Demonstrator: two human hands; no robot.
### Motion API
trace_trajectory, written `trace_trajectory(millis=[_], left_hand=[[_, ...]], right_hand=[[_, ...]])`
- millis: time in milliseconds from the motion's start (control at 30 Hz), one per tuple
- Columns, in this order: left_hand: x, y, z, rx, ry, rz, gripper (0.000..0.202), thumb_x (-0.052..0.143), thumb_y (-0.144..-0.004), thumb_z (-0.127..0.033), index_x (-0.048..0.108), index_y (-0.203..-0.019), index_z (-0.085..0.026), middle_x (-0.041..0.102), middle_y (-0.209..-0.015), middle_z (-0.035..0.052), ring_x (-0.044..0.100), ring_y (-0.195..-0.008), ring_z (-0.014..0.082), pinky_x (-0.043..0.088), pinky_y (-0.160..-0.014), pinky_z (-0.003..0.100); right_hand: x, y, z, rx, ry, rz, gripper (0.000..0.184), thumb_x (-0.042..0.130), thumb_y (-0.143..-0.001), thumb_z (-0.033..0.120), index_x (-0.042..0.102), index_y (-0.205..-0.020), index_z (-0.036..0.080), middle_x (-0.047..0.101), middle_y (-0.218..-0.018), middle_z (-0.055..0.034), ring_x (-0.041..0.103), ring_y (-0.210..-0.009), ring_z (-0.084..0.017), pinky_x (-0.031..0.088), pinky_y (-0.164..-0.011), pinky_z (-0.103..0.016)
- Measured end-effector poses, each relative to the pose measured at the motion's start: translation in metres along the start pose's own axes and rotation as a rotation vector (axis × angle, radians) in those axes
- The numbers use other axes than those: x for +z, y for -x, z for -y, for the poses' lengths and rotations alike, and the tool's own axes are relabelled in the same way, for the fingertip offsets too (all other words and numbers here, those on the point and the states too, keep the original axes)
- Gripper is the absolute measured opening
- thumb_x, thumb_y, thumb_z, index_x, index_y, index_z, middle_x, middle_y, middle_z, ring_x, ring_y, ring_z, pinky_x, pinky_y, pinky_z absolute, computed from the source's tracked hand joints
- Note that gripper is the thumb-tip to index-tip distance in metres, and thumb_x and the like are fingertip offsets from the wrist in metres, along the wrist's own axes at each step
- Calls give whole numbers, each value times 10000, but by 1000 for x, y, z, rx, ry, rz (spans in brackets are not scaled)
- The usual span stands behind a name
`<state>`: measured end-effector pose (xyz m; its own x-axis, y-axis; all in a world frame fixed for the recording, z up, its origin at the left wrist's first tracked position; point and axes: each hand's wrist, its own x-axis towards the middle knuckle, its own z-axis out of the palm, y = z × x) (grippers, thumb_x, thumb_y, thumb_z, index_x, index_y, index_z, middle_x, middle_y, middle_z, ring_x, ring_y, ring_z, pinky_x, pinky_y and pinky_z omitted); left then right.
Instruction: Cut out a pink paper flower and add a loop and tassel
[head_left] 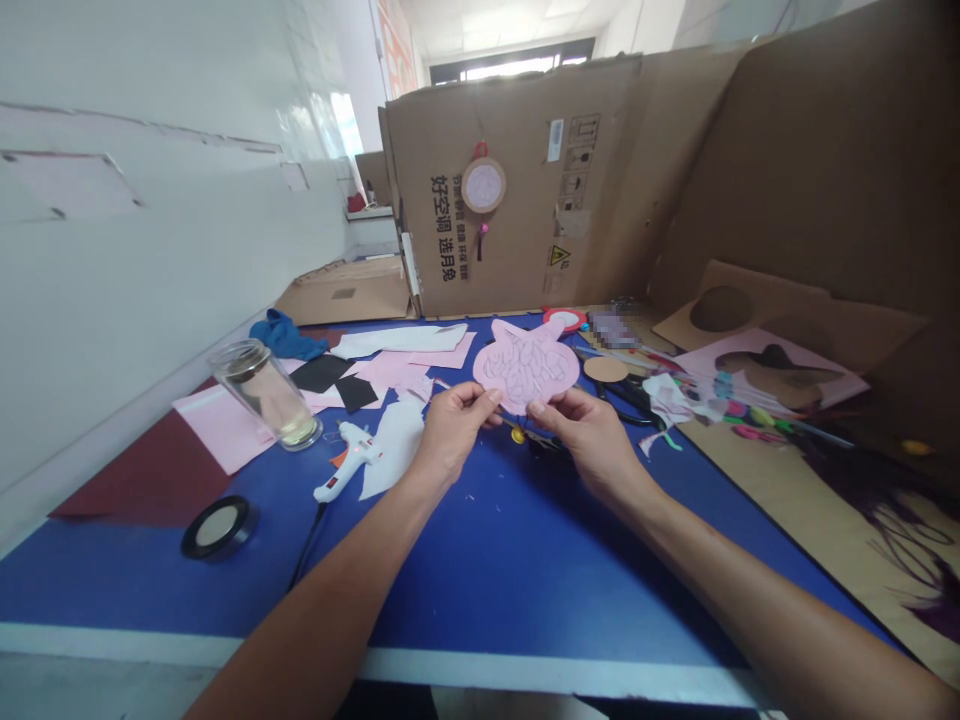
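Observation:
Both hands hold up a pink paper cutout [525, 366], round with a stem-like top and drawn lines on its face. My left hand [452, 425] pinches its lower left edge. My right hand [589, 430] pinches its lower right edge. The cutout hangs a little above the blue table [510, 560], tilted toward me.
A white glue gun [349, 462], a glass jar [264, 392], its black lid [217, 525], pink, white and black paper scraps [375, 372] lie at left. Scissors [630, 398], a cardboard disc [605, 369] and coloured bits lie right. Cardboard boxes [517, 190] wall the back and right.

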<state>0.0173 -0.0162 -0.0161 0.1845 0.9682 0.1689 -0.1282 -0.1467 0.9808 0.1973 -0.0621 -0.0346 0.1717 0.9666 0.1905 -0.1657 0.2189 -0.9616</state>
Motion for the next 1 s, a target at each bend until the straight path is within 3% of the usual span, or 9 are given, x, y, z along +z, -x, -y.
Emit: trace_trajectory(millis=[167,367,667,833,1000], left_hand=[[-6,-4,-3,8,83,-51,328,763,-912,-493,760,-838,-174,748,-807,54,665,-664,134,520,-669,272],[-10,-6,-8,14,147,-91,393,748,-934,-561,746,-866,-174,737,-821,62,666,-664,139,519,-649,270],[-6,-3,-6,29,86,-65,198,803,-865,-363,743,-834,-177,745,-817,35,651,-663,118,518,-684,262],[-9,-5,-8,23,153,-114,172,739,-922,-368,712,-937,-199,737,-847,22,672,-667,125,521,-678,270],[-8,-4,-8,7,122,-103,271,812,-864,-443,701,-919,-202,723,-830,9,663,-658,121,511,-657,259]], right_hand=[[1,-1,3,-2,8,-35,349,964,-710,497,846,-898,227,827,-897,-45,703,-801,-209,558,-791,-354],[3,0,8,25,3,-50,366,974,-680,509,837,-858,219,822,-860,-44,690,-755,-191,551,-764,-343],[3,0,7,20,9,-44,371,968,-681,505,842,-880,218,834,-902,-51,692,-793,-203,549,-789,-358],[1,-1,5,13,41,-62,348,953,-717,495,831,-878,212,823,-889,-58,682,-766,-202,525,-734,-345],[2,0,5,15,21,-32,354,957,-714,501,824,-882,219,831,-916,-57,709,-812,-219,551,-786,-363]])
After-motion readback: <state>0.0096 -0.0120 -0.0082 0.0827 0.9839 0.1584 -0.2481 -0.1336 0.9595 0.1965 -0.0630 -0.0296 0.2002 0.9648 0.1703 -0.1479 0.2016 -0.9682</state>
